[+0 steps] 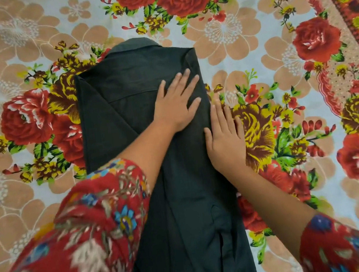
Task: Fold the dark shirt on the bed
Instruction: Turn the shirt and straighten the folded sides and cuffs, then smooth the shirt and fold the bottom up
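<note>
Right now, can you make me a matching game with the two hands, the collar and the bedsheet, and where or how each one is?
Things:
1. left hand
2. right hand
3. collar
4. bedsheet

Clues:
A. flat along the right edge of the dark shirt
B. printed with red roses
C. at the shirt's far end
D. flat on the shirt's upper part, fingers spread

Pairs: 1-D, 2-A, 3-C, 4-B

Nothing here can be read — no words, labels, brand marks or numbers show on the dark shirt (142, 108) or the floral bedsheet (274, 30).
</note>
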